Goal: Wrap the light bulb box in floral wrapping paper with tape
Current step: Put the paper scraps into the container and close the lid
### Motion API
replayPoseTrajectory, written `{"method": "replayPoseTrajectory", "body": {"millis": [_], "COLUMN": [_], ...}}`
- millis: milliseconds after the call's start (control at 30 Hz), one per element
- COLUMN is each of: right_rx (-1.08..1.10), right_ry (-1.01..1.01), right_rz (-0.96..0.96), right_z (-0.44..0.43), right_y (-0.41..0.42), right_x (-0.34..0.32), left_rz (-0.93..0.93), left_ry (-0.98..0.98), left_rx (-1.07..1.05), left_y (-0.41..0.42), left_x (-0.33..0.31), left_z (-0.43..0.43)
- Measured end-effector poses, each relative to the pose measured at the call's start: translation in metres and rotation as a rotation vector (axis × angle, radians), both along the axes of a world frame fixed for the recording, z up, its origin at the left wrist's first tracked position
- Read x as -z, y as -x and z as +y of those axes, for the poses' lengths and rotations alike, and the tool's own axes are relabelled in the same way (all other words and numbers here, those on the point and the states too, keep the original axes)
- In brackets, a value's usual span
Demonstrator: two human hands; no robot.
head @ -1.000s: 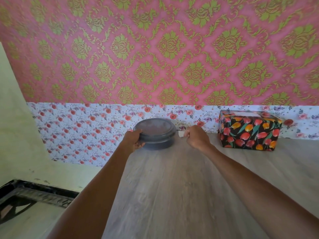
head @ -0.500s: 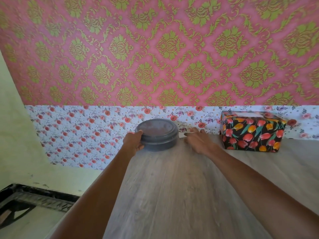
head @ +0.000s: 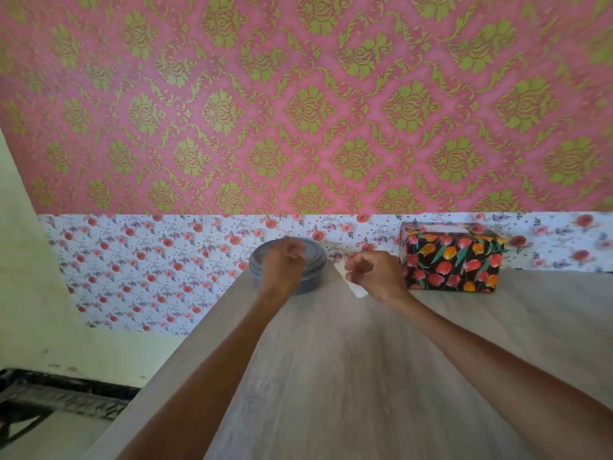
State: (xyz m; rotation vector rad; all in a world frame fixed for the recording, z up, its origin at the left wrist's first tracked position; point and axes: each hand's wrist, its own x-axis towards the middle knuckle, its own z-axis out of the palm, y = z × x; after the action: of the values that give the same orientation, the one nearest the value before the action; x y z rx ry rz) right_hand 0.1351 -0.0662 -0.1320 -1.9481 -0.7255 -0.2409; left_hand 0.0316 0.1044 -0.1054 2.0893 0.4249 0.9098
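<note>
At the table's [head: 331,376] far edge, the right hand [head: 378,277] pinches a white tape strip [head: 356,288], likely meant for the wrapped box [head: 451,260] just beside it. The left hand [head: 282,270] is blurred over the grey tub [head: 315,263], so I cannot tell its grip.

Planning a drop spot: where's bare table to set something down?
Free: table between the forearms, and right of the wrapped box. Crowded: far edge, where left hand over grey container and right hand pinching a white strip sit close together.
</note>
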Motion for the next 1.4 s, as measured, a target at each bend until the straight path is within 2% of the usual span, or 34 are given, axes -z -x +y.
{"method": "replayPoseTrajectory", "body": {"millis": [100, 167, 233, 333, 433, 567, 767, 867, 1033, 1167, 1300, 1400], "right_rx": [-0.168, -0.273, -0.315, -0.239, -0.171, -0.217, -0.136, -0.104, -0.101, -0.15, -0.179, -0.116], "right_ry": [-0.232, -0.311, -0.359, -0.355, -0.322, -0.34, -0.324, -0.29, -0.293, -0.375, -0.315, -0.299], "right_rz": [0.294, 0.431, 0.481, 0.48, 0.451, 0.455, 0.385, 0.391, 0.552, 0.742, 0.722, 0.742], "right_z": [-0.03, -0.049, -0.065, -0.079, -0.083, -0.076, -0.064, -0.064, -0.079, -0.094, -0.105, -0.104], "right_y": [0.042, 0.063, 0.081, 0.088, 0.073, 0.035, -0.036, -0.045, -0.046, -0.03, -0.019, -0.012], "right_x": [-0.016, -0.02, -0.024, -0.026, -0.027, -0.035, -0.059, -0.076, -0.142, -0.186, -0.21, -0.226], "left_rz": [0.097, 0.123, 0.094, -0.008, -0.038, -0.066, 0.086, 0.135, 0.231, 0.196, 0.165, 0.236], "left_ry": [0.336, 0.537, 0.605, 0.659, 0.662, 0.658, 0.811, 0.932, 0.902, 0.743, 0.625, 0.684], "left_rx": [0.401, 0.553, 0.547, 0.437, 0.466, 0.496, 0.675, 0.622, 0.498, 0.409, 0.313, 0.275], "left_y": [0.024, 0.035, 0.045, 0.048, 0.035, -0.001, -0.069, -0.085, -0.09, -0.076, -0.062, -0.048], "left_x": [0.003, 0.013, 0.016, 0.016, 0.013, 0.002, -0.028, -0.048, -0.11, -0.146, -0.177, -0.195], "left_z": [-0.048, -0.067, -0.084, -0.1, -0.105, -0.096, -0.078, -0.088, -0.101, -0.114, -0.124, -0.129]}}
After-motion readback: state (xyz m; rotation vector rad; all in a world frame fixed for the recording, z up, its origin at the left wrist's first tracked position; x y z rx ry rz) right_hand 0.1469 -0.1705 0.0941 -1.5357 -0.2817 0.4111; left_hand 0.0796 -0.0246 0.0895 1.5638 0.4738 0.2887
